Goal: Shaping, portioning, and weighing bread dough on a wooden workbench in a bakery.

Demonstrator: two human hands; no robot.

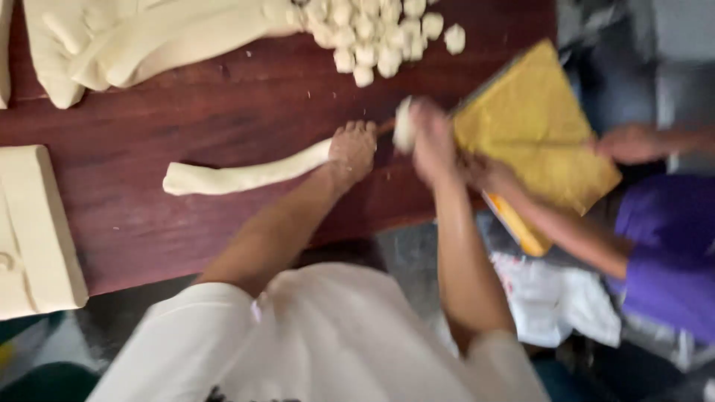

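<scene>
A long pale rope of dough [246,176] lies across the dark wooden table [223,104]. My left hand [352,151] presses down on the rope's right end. My right hand [432,141], blurred by motion, grips a small piece of dough [404,124] just right of that end. A pile of several small cut dough pieces [372,33] lies at the far edge of the table, beyond both hands.
Large dough masses [134,41] sit at the far left, and a flat dough slab [33,231] lies at the near left edge. A person in a purple top [663,253] on the right handles a yellow cloth-covered board [536,130]. White bags [551,298] lie below.
</scene>
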